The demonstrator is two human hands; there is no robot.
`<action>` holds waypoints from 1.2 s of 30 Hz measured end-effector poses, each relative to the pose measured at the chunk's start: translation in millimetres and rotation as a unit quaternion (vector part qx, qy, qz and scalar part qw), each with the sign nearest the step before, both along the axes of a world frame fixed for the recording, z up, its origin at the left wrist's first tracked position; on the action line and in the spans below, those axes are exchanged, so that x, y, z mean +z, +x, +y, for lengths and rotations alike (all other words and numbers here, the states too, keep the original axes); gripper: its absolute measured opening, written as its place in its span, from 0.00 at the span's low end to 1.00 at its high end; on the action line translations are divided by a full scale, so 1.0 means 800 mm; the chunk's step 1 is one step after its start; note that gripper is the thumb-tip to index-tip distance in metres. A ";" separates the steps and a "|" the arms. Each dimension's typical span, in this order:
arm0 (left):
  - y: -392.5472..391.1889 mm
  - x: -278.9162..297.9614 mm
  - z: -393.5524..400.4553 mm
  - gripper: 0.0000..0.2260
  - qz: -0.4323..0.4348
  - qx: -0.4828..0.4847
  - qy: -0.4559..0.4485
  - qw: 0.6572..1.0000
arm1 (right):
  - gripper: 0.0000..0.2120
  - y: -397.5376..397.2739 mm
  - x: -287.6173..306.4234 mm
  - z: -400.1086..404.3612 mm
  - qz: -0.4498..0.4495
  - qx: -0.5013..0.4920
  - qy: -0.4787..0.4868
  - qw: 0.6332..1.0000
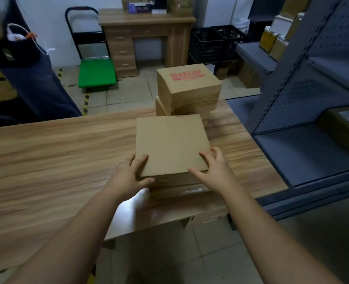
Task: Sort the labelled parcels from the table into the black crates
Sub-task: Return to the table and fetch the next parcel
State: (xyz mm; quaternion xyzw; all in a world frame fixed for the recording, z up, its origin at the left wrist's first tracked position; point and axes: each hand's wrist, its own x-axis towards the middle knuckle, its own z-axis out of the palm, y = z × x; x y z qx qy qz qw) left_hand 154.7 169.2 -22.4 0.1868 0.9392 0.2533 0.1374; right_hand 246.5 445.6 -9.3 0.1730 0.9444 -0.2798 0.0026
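**Gripping a plain parcel at the near edge of the table**

Both hands clasp a flat cardboard parcel (171, 144) that sits on the wooden table (56, 152), close to its near right corner. The left hand (131, 173) wraps the parcel's near left corner, fingers laid on the top face and thumb against the front side. The right hand (214, 167) holds the near right corner, fingers spread over the top edge. The parcel seems to rest on another carton beneath it, though the blur at its front edge leaves that unsure. Its top face shows no label.

Just beyond it, at the far edge of the table, stands a stack of cartons, the top one a box printed MAKEUP (188, 83) in red. Far off against the back wall, to the right of a wooden desk (147, 31), sit the black crates (218, 44). A green trolley (96, 74) stands on the floor at far left, and grey metal shelving (312, 89) holding more cartons fills the right side.
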 end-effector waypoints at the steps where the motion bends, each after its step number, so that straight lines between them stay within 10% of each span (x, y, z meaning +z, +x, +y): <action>1: -0.003 -0.002 -0.005 0.40 -0.003 0.001 0.014 1.000 | 0.37 -0.002 0.001 -0.004 -0.003 0.001 0.000 1.000; 11: -0.006 -0.015 -0.033 0.38 -0.102 0.069 0.251 0.960 | 0.37 -0.006 -0.005 -0.035 -0.017 -0.046 -0.057 0.997; 23: -0.032 0.104 -0.068 0.45 0.002 0.073 0.259 0.963 | 0.33 -0.025 0.016 -0.103 -0.054 -0.012 -0.181 0.982; 30: 0.006 0.122 -0.019 0.45 0.078 -0.008 0.255 0.964 | 0.32 -0.048 0.111 -0.131 0.150 -0.062 -0.297 0.941; 36: 0.020 0.120 -0.005 0.35 0.042 0.036 0.348 0.936 | 0.35 -0.046 0.123 -0.140 0.156 -0.092 -0.340 0.923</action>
